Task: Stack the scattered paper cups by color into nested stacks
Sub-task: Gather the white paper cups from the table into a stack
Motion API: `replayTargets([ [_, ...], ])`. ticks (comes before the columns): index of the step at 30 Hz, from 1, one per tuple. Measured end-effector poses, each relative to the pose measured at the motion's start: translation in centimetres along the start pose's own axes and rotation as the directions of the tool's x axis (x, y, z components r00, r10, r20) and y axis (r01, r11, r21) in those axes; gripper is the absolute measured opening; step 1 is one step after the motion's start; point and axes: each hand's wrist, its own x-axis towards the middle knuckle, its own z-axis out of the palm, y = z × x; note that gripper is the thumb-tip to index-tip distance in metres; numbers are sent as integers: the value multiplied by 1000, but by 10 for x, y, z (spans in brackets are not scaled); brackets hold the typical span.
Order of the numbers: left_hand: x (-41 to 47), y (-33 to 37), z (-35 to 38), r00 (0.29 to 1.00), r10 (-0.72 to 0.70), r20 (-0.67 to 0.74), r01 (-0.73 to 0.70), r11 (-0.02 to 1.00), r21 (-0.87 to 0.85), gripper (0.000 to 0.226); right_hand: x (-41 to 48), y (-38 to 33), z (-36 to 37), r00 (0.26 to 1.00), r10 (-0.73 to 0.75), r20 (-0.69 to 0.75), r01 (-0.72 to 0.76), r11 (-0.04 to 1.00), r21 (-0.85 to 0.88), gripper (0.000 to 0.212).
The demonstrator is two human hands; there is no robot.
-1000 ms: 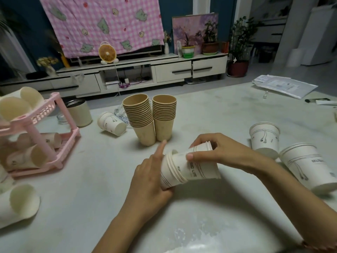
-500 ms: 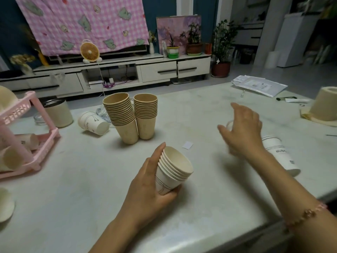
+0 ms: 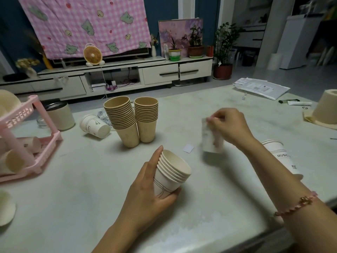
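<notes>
My left hand grips a nested stack of white cups, tilted with its open mouth up and to the right, just above the table. My right hand pinches the rim of a single white cup, blurred and lifted above the table to the right of the stack. Two nested stacks of brown cups stand upright side by side behind. One white cup lies on its side left of them. Another white cup stack lies under my right forearm.
A pink rack holding cream cups stands at the left edge, with a tin behind it. A small paper scrap lies mid-table. A cream upturned cup and papers sit far right. The table's front edge runs close below my arms.
My right hand took hold of a single white cup on the right and lifted it off the table toward the stack. My left hand keeps the stack, tilted slightly more upright.
</notes>
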Motion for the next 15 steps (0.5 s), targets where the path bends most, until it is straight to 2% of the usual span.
replayTargets([
  [2,1,0,0,999,-25,-46,25,1000,-11,93,-20,-29,-1,996,-12,-90,40,946,321,12],
  [4,1,-2,-1,995,-54,-85,51,998,-31,93,-46,-50,6,994,-66,-85,98,875,474,17],
  [8,-1,-3,-1,997,-32,-71,31,999,-11,94,-109,-59,37,968,-219,118,140,872,469,16],
  [12,-3,-3,-2,999,-15,-46,14,999,-33,95,-127,-57,41,948,-238,212,139,908,396,31],
  [15,-4,-2,-2,999,17,-34,-17,1000,17,93,-108,-50,15,953,-230,198,155,930,334,28],
])
